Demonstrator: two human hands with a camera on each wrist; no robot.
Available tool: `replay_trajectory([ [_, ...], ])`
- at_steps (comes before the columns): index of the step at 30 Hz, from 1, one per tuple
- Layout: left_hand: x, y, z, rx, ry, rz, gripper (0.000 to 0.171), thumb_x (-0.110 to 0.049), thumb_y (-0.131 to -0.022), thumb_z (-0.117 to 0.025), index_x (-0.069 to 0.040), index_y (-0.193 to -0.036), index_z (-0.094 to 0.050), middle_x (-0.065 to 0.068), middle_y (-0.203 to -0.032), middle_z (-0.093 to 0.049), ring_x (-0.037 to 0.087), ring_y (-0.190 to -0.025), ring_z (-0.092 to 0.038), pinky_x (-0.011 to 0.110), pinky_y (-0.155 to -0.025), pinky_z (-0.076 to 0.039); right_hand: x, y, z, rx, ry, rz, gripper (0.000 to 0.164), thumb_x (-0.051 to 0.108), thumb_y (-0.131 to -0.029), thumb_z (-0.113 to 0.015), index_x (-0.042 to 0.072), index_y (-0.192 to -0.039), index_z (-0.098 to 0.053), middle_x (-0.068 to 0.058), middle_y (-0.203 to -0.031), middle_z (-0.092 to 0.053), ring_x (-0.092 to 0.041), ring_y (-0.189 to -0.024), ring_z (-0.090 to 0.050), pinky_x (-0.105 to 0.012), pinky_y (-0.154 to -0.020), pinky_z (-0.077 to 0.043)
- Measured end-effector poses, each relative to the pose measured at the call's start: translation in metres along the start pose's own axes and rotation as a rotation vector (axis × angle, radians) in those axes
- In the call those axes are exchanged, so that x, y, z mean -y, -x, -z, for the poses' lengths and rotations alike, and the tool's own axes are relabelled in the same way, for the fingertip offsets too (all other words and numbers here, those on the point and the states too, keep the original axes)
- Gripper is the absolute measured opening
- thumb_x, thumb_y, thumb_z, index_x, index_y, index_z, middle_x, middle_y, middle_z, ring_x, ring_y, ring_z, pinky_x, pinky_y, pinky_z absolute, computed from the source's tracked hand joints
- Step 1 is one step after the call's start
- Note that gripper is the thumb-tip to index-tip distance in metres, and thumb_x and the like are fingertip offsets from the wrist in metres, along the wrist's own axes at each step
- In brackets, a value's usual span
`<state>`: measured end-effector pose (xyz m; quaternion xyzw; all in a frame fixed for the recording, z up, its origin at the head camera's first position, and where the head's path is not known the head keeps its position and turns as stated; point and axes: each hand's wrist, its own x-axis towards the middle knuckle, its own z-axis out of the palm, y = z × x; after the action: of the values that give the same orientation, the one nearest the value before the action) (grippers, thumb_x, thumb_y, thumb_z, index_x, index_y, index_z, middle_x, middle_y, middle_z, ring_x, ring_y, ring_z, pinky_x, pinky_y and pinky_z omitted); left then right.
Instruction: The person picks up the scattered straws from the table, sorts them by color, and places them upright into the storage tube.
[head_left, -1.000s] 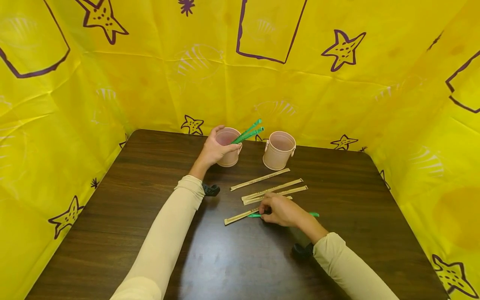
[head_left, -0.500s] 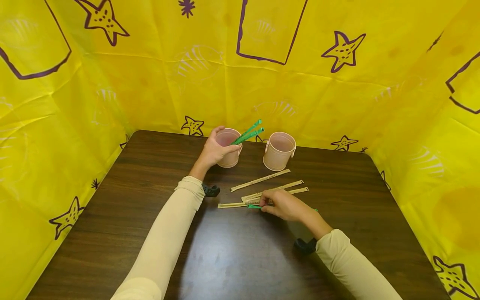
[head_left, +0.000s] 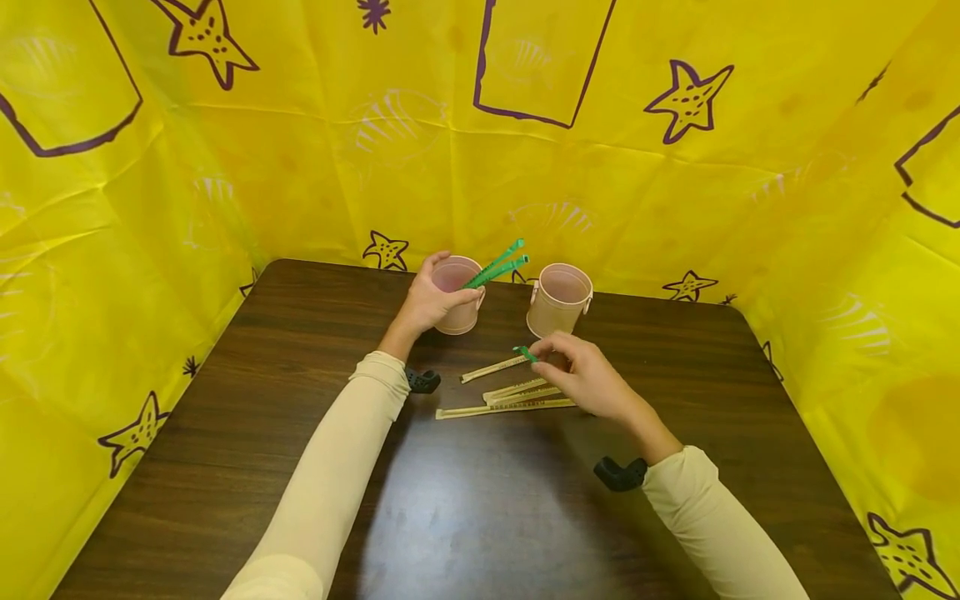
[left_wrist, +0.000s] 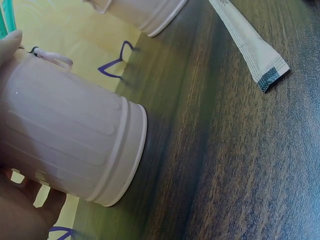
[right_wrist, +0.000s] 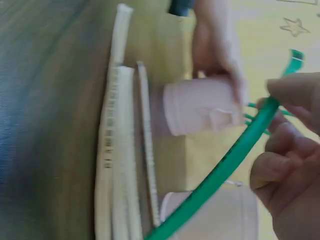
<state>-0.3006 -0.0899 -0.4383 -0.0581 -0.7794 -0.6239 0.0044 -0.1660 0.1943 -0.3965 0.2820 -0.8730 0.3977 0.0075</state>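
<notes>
The right grip (head_left: 581, 375) is pinching a green straw (right_wrist: 230, 157) near one end, with thumb and finger meeting on it. The straw is hanging over the tan straws (head_left: 468, 412), clear of the desk (head_left: 225, 417), and its long part is trailing away from the fingers. Because the pinch is sitting so far from the middle, the straw could be swivelling or slipping if the pressure eases; the right wrist view is blurred, so the firmness of that pinch is hard to judge. The trailing end could also be catching the right bucket (head_left: 555, 312) if the wrist turns that way.

Below, four tan straws are lying close together, the nearest ones touching or nearly so. A low pass would be risking a brush that scatters them, since nothing is holding them in place.

Farther out, the left grip (head_left: 429, 300) is curling round the left bucket (head_left: 459, 321), its thumb lying by the rim. Inside, more green straws (head_left: 504, 268) are leaning out over the rim toward the right bucket. A tug on the bucket could be tipping it, and a knock on those high ends could be levering them out. The thumb is also narrowing the mouth, so a straw arriving crookedly could be snagging there.
</notes>
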Motion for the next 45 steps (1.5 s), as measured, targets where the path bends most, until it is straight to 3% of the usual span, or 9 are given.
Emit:
replay_trajectory([
  [6,0.002,-0.002,0.001,0.003,-0.006,0.006,0.102,-0.036,-0.076,-0.091,-0.018,-0.157,-0.032,0.012,-0.154,-0.044,0.034,-0.138,-0.047,0.054,-0.116,-0.039,0.008,-0.007,0.021,-0.204,-0.207,-0.063,0.015,0.014,-0.098,-0.069,0.007,-0.111,-0.064,-0.001,-0.086,-0.062,-0.009,-0.066,-0.053,-0.022,-0.059,-0.045],
  [10,0.003,-0.003,0.001,0.000,-0.009,0.009,0.103,-0.038,-0.075,-0.092,-0.020,-0.157,-0.033,0.012,-0.153,-0.044,0.034,-0.137,-0.047,0.055,-0.115,-0.039,0.012,-0.014,0.033,-0.347,-0.376,-0.022,0.018,0.007,-0.098,-0.067,-0.003,-0.112,-0.062,0.006,-0.093,-0.067,-0.006,-0.067,-0.054,-0.019,-0.056,-0.044],
  [14,0.003,-0.004,0.001,0.000,-0.013,0.009,0.103,-0.039,-0.075,-0.092,-0.020,-0.157,-0.033,0.012,-0.153,-0.045,0.033,-0.137,-0.048,0.055,-0.115,-0.039,0.017,-0.021,0.040,-0.489,-0.529,0.052,0.014,0.000,-0.096,-0.067,-0.001,-0.109,-0.062,0.005,-0.092,-0.072,-0.007,-0.053,-0.045,-0.018,-0.046,-0.036],
  [18,0.002,-0.003,0.001,-0.002,-0.021,0.008,0.102,-0.038,-0.075,-0.091,-0.019,-0.157,-0.033,0.012,-0.153,-0.045,0.033,-0.137,-0.048,0.054,-0.115,-0.039,0.022,-0.027,0.042,-0.585,-0.580,0.114,0.015,-0.003,-0.095,-0.067,0.002,-0.108,-0.064,0.000,-0.098,-0.074,-0.008,-0.049,-0.044,-0.019,-0.043,-0.035],
  [24,0.001,-0.004,0.003,-0.014,-0.015,0.006,0.102,-0.036,-0.075,-0.092,-0.018,-0.156,-0.034,0.012,-0.151,-0.047,0.033,-0.136,-0.048,0.053,-0.116,-0.038,0.026,-0.038,0.043,-0.686,-0.583,0.125,0.015,0.001,-0.095,-0.069,0.008,-0.107,-0.065,-0.002,-0.101,-0.075,-0.008,-0.046,-0.047,-0.019,-0.042,-0.037],
  [33,0.003,-0.005,0.002,-0.008,0.000,0.003,0.103,-0.035,-0.074,-0.092,-0.018,-0.157,-0.033,0.012,-0.152,-0.047,0.033,-0.136,-0.048,0.053,-0.116,-0.038,0.028,-0.064,0.037,-0.702,-0.629,0.123,0.017,0.002,-0.095,-0.069,0.015,-0.106,-0.065,0.004,-0.102,-0.075,-0.005,-0.048,-0.047,-0.015,-0.044,-0.039],
  [41,0.002,-0.003,0.001,-0.006,0.003,-0.003,0.103,-0.036,-0.074,-0.092,-0.018,-0.157,-0.033,0.011,-0.151,-0.047,0.032,-0.135,-0.049,0.053,-0.115,-0.039,0.022,-0.082,0.021,-0.654,-0.580,0.090,0.018,0.007,-0.097,-0.069,0.004,-0.112,-0.061,0.006,-0.103,-0.073,-0.004,-0.046,-0.046,-0.015,-0.043,-0.037],
  [45,0.003,-0.002,0.001,-0.005,0.003,-0.007,0.103,-0.034,-0.075,-0.092,-0.016,-0.157,-0.033,0.011,-0.152,-0.046,0.033,-0.136,-0.048,0.053,-0.116,-0.038,0.019,-0.092,0.011,-0.632,-0.595,0.073,0.020,0.004,-0.098,-0.067,-0.001,-0.115,-0.058,-0.003,-0.105,-0.072,-0.004,-0.046,-0.045,-0.015,-0.044,-0.038],
])
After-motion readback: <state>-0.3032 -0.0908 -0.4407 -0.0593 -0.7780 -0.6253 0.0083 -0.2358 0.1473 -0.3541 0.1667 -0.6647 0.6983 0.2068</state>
